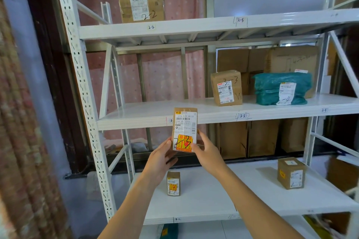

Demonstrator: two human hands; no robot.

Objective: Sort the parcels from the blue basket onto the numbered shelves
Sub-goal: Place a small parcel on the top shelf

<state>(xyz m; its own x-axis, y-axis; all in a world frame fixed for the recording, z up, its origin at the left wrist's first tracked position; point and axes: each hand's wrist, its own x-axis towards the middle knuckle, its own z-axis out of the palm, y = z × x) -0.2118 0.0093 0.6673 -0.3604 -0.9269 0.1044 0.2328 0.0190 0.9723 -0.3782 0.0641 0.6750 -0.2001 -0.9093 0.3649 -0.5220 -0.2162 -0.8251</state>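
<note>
Cardboard parcel [184, 129], upright at frame centre, gripped low by left hand [159, 158] and right hand [208, 153] (its likely shelf tag 2-3 [240, 20] lies above, rightward).

Small brown parcel [184, 130], held upright between my left hand [161, 158] and right hand [206, 151], white label [185, 120] and yellow sticker [184, 143] facing me, before the front edge of the middle shelf [136, 121]
</note>
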